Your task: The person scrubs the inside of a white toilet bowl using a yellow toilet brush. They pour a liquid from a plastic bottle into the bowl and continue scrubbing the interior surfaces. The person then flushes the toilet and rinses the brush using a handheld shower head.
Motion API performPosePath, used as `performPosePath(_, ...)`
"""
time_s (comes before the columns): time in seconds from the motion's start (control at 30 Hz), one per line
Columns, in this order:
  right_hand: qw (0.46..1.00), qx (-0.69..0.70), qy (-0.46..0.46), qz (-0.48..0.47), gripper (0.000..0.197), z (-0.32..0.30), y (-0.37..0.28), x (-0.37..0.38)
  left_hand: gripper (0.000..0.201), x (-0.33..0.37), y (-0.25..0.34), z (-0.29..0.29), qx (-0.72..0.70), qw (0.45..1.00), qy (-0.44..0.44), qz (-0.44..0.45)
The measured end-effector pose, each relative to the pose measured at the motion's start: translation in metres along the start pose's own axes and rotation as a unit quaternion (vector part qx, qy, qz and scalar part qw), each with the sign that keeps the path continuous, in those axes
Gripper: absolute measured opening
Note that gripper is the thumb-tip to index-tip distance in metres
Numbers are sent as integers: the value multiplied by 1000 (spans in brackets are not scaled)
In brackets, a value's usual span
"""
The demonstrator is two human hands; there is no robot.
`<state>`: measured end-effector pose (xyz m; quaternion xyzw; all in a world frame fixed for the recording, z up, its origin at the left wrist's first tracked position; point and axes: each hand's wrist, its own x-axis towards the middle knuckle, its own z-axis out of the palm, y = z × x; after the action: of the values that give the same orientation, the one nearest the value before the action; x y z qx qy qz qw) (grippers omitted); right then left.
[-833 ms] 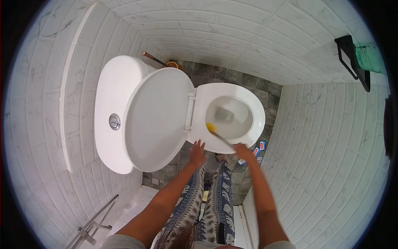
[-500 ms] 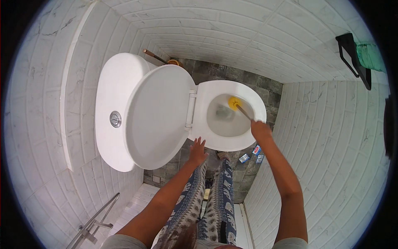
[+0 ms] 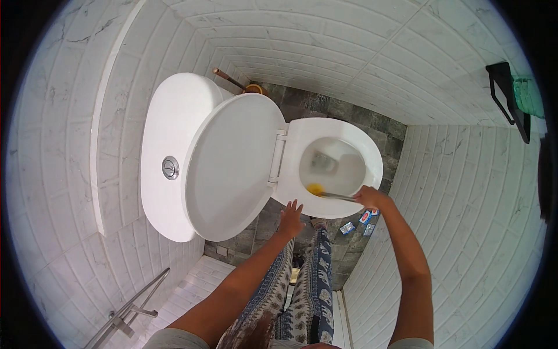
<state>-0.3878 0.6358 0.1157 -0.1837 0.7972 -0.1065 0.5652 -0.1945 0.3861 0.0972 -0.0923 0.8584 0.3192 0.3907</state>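
View from above. The right hand (image 3: 369, 198) is closed around the handle of a toilet brush (image 3: 331, 193), whose yellow head rests inside the toilet bowl (image 3: 354, 139) against its near inner wall. The left hand (image 3: 290, 218), fingers spread and holding nothing, hovers just below the raised lid (image 3: 232, 157). Small packets (image 3: 357, 222) lie on the grey tiled floor (image 3: 349, 110).

You see white tiled walls (image 3: 360, 52) all round a dark stone floor (image 3: 349, 110). A wooden-handled plunger (image 3: 235, 81) stands in the floor's far corner. Small blue packets (image 3: 357, 224) lie at the floor's right edge. A black wall shelf (image 3: 508, 99) hangs upper right, and a metal rail (image 3: 131, 308) lower left.
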Motion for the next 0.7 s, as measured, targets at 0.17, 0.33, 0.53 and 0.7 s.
performPosePath(0.17,964,-165,178,112,22,-40,-56,-26,73,2,-9,5,7,1000,15,-9)
performPosePath(0.33,969,-102,196,109,24,41,-67,15,73,10,-7,-5,11,1000,24,0)
performPosePath(0.53,964,29,247,97,21,92,-70,126,75,20,-19,-11,45,998,40,-1)
performPosePath(0.7,970,23,241,-18,20,97,-86,113,77,18,-40,1,55,996,68,-25)
